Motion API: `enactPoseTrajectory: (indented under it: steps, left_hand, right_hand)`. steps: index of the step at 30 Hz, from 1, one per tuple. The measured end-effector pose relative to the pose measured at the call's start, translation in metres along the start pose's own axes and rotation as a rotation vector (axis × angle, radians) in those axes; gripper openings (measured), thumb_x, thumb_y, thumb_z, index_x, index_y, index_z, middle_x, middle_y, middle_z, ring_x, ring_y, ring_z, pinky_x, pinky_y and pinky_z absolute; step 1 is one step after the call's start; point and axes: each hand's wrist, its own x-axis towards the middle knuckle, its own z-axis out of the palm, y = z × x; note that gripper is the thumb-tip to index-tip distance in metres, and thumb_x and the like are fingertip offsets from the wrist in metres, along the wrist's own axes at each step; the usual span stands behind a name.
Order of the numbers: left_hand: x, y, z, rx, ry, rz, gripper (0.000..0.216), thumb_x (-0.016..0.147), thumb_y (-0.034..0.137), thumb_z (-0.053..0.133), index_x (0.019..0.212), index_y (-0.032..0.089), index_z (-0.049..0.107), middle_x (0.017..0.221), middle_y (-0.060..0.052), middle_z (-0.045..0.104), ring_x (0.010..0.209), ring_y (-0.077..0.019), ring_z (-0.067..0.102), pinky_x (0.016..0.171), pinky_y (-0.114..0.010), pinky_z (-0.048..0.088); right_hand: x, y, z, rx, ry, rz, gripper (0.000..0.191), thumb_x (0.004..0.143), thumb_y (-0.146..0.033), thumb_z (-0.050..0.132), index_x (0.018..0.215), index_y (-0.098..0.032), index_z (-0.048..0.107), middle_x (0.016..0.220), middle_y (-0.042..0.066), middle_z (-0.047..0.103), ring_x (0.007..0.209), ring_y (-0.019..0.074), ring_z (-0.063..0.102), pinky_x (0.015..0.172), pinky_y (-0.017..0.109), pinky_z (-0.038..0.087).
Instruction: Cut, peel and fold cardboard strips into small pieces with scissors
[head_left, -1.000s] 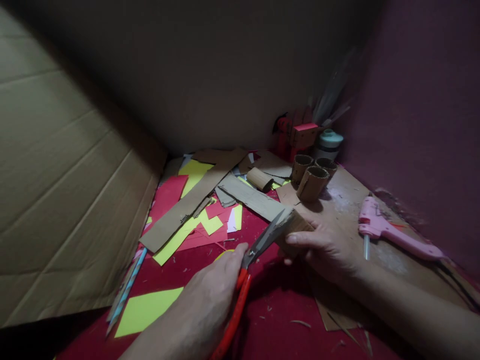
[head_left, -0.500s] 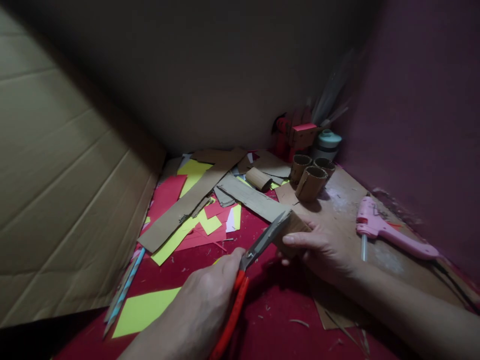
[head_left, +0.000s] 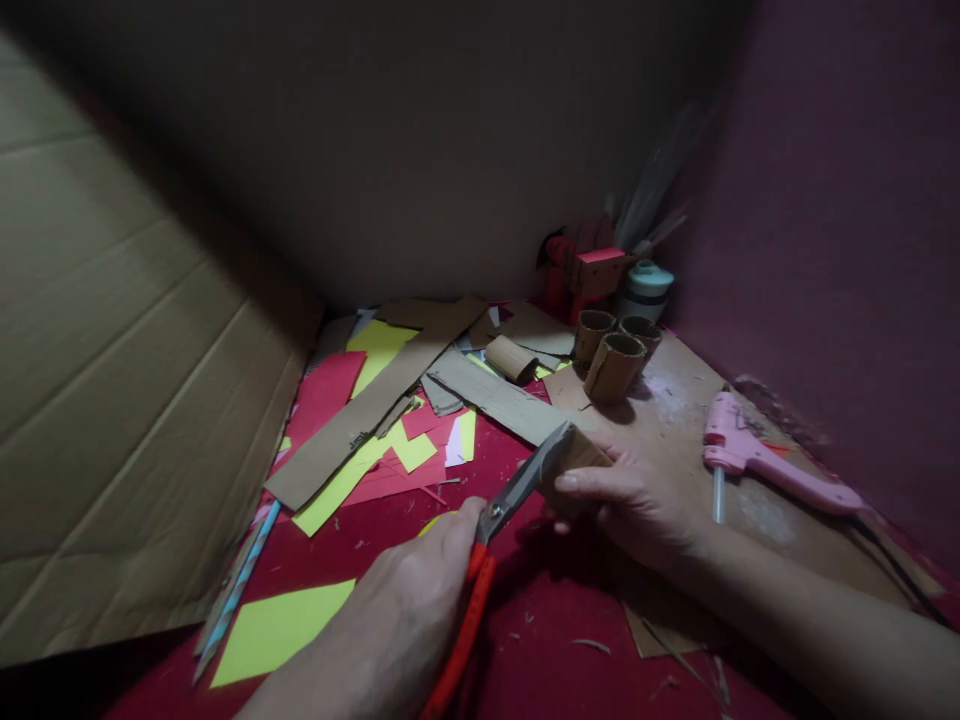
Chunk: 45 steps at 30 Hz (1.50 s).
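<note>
My left hand (head_left: pixel 424 575) is closed round the red handles of a pair of scissors (head_left: pixel 480 560). Their blades point up and to the right and lie against the edge of a small cardboard piece (head_left: pixel 581 468). My right hand (head_left: pixel 634 490) pinches that brown piece between thumb and fingers, tilted above the red tabletop (head_left: pixel 540 620). Just behind it lies a long grey cardboard strip (head_left: pixel 491 395). Part of the cardboard piece is hidden behind the blades and my thumb.
Cardboard tubes (head_left: pixel 615 368) stand at the back right, with a lone tube (head_left: pixel 511 358) on its side nearby. A pink glue gun (head_left: pixel 772 460) lies at right. Yellow paper (head_left: pixel 281 630), a brown strip (head_left: pixel 375 410) and a striped pencil (head_left: pixel 240 585) are at left. A cardboard panel (head_left: pixel 135 350) rises there.
The whole view has shifted slightly, so most things appear a little further left. Both hands keep their grips, and the scissor blades look slightly closer together on the cardboard piece.
</note>
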Motion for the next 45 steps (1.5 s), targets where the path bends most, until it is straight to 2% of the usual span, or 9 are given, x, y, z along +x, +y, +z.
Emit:
enactPoseTrajectory:
  steps: [7, 12, 19, 24, 33, 38, 41, 45]
  left_hand:
    - [0.001, 0.003, 0.002, 0.005, -0.042, -0.012, 0.049, 0.089, 0.022, 0.039, 0.137, 0.020, 0.041, 0.117, -0.015, 0.064, 0.100, -0.0262, 0.064, 0.086, -0.038, 0.053]
    - [0.004, 0.008, 0.001, 0.015, -0.066, -0.040, 0.047, 0.088, 0.019, 0.037, 0.134, 0.018, 0.045, 0.109, -0.013, 0.066, 0.093, -0.0252, 0.066, 0.084, -0.037, 0.054]
    - [0.006, 0.013, 0.000, 0.049, -0.043, -0.017, 0.045, 0.085, 0.016, 0.035, 0.128, 0.017, 0.049, 0.095, -0.010, 0.068, 0.077, -0.0213, 0.067, 0.072, -0.032, 0.056]
    - [0.006, 0.013, -0.002, 0.086, -0.049, -0.030, 0.035, 0.083, 0.017, 0.037, 0.113, 0.017, 0.056, 0.082, -0.008, 0.067, 0.067, -0.0209, 0.065, 0.064, -0.031, 0.054]
    - [0.006, 0.010, 0.004, 0.282, 0.000, 0.059, 0.023, 0.082, 0.017, 0.045, 0.103, 0.019, 0.054, 0.064, -0.002, 0.064, 0.049, -0.0158, 0.060, 0.047, -0.023, 0.044]
    - [0.007, 0.003, 0.001, 0.123, 0.056, 0.049, 0.027, 0.088, 0.024, 0.042, 0.111, 0.018, 0.053, 0.063, -0.001, 0.064, 0.048, -0.0144, 0.057, 0.049, -0.024, 0.046]
    - [0.008, -0.004, -0.002, -0.029, 0.146, -0.030, 0.033, 0.093, 0.029, 0.037, 0.122, 0.018, 0.049, 0.071, -0.002, 0.066, 0.055, -0.0153, 0.060, 0.056, -0.026, 0.050]
    - [0.010, -0.008, -0.005, -0.151, 0.193, -0.121, 0.037, 0.095, 0.034, 0.033, 0.125, 0.019, 0.049, 0.086, -0.007, 0.070, 0.074, -0.0212, 0.066, 0.066, -0.032, 0.054]
  right_hand:
    - [-0.001, 0.005, 0.001, -0.016, -0.045, 0.002, 0.013, 0.068, -0.014, 0.069, 0.081, -0.014, 0.067, 0.062, 0.001, 0.062, 0.054, 0.0120, 0.058, 0.052, 0.024, 0.051]
    - [-0.002, 0.008, 0.002, 0.008, -0.035, -0.005, 0.014, 0.068, -0.014, 0.070, 0.082, -0.014, 0.068, 0.065, 0.001, 0.064, 0.053, 0.0120, 0.059, 0.051, 0.025, 0.051]
    - [-0.002, 0.009, 0.003, 0.032, -0.037, 0.000, 0.013, 0.068, -0.012, 0.070, 0.081, -0.015, 0.068, 0.066, 0.002, 0.064, 0.052, 0.0114, 0.058, 0.050, 0.025, 0.051]
    - [-0.002, 0.008, 0.003, 0.029, -0.033, 0.013, 0.013, 0.068, -0.014, 0.070, 0.081, -0.014, 0.068, 0.066, 0.002, 0.064, 0.054, 0.0121, 0.059, 0.051, 0.025, 0.051]
    - [0.000, 0.008, 0.004, 0.008, 0.004, 0.044, 0.016, 0.066, -0.016, 0.071, 0.080, -0.013, 0.067, 0.063, 0.002, 0.064, 0.054, 0.0124, 0.060, 0.049, 0.023, 0.052]
    - [0.000, 0.009, 0.002, 0.039, 0.031, 0.089, 0.021, 0.063, -0.017, 0.074, 0.082, -0.013, 0.067, 0.069, 0.005, 0.067, 0.056, 0.0151, 0.064, 0.048, 0.023, 0.052]
    - [0.001, 0.010, 0.001, 0.039, 0.045, 0.097, 0.023, 0.063, -0.017, 0.075, 0.084, -0.012, 0.068, 0.075, 0.007, 0.069, 0.058, 0.0169, 0.067, 0.048, 0.023, 0.053]
    - [0.000, 0.010, 0.002, 0.051, 0.030, 0.094, 0.027, 0.062, -0.018, 0.076, 0.087, -0.012, 0.068, 0.075, 0.007, 0.069, 0.058, 0.0172, 0.068, 0.047, 0.022, 0.053]
